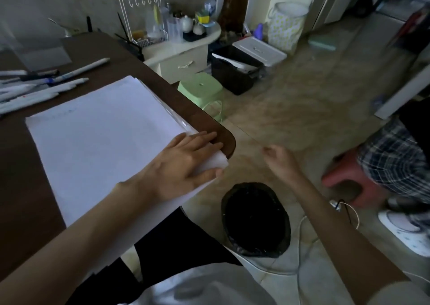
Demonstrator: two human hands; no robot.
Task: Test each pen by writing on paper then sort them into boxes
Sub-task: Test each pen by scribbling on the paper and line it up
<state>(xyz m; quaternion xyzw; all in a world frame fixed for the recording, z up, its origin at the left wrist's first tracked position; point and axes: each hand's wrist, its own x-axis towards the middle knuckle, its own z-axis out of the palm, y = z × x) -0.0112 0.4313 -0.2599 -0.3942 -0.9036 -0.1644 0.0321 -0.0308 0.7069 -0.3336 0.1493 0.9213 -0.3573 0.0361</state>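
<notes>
A stack of white paper (104,141) lies on the brown table (223,134), one corner reaching past the table's rounded corner. My left hand (186,162) rests flat on that corner of the paper, fingers straight and thumb along the sheet's edge. Several white pens (46,88) lie in a loose pile at the far left of the table, beyond the paper. My right hand (279,159) hangs off the table over the floor, above a bin; it is blurred, its fingers loosely curled, with nothing visible in it.
A bin lined with a black bag (256,218) stands on the floor by the table corner. Beyond it are a green stool (200,90) and a black crate (235,71). A person in plaid (395,158) sits on a red stool (346,179) at right. A clear container (44,55) stands behind the pens.
</notes>
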